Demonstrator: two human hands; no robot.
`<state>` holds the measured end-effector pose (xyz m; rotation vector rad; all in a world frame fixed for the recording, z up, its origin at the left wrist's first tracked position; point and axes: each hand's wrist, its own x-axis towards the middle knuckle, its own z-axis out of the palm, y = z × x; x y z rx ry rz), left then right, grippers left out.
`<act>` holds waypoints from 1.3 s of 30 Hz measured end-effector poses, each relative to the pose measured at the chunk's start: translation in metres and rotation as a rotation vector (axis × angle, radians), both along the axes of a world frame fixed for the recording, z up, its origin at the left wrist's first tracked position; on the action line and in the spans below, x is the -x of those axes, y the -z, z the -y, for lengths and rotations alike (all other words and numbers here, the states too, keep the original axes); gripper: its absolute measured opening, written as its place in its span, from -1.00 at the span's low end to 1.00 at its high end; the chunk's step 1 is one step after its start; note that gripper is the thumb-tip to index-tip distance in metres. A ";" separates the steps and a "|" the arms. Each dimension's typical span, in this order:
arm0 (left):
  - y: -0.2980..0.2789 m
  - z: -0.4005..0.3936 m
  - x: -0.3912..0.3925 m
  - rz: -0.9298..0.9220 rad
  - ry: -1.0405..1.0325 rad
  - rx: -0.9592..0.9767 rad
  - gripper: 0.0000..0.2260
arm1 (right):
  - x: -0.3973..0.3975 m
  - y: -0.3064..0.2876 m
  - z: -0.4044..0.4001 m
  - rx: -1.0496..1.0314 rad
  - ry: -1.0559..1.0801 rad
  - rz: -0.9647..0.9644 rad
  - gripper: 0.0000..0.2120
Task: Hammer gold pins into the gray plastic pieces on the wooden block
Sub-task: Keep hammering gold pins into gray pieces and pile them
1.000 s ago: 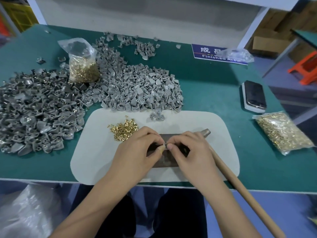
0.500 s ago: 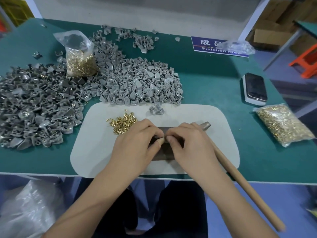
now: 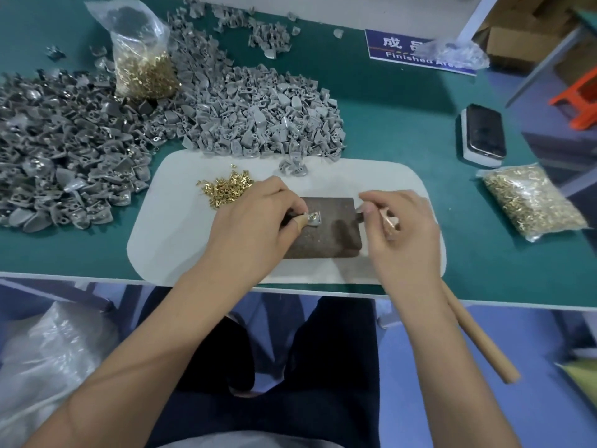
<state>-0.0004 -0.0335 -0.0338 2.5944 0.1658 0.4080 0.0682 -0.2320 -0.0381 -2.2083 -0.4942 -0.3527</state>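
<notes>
A gray plastic piece (image 3: 312,218) with a gold pin seated in it lies on the wooden block (image 3: 326,234), where the left hand (image 3: 255,221) pinches it at the thumb tip, likely to steady it for a blow. The right hand (image 3: 400,227) is curled around the hammer (image 3: 478,344), whose handle trails off the counter (image 3: 403,124). Loose gold pins (image 3: 226,189) lie near on the white mat (image 3: 168,240).

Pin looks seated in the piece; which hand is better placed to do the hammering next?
The right hand: it is already at the hammer, apparently gripping its handle, beside the wooden block. The left hand pinches the gray piece on the block.
</notes>
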 end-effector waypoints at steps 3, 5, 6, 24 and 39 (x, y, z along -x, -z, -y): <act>-0.001 -0.001 -0.001 -0.002 0.007 -0.010 -0.92 | -0.002 0.011 0.020 0.364 0.204 -0.158 -0.72; 0.000 -0.001 -0.001 -0.002 0.007 -0.004 -0.93 | -0.001 0.017 0.028 0.541 0.205 -0.227 -0.67; 0.000 -0.001 -0.001 0.003 0.007 0.001 -0.93 | -0.002 0.016 0.030 0.596 0.203 -0.233 -0.67; 0.000 0.000 0.000 0.039 -0.029 -0.057 -0.95 | 0.025 -0.035 0.003 0.386 -0.101 -0.130 -0.72; -0.003 -0.002 -0.002 0.012 -0.037 -0.082 -0.96 | 0.038 -0.037 -0.009 0.387 -0.043 -0.081 -0.70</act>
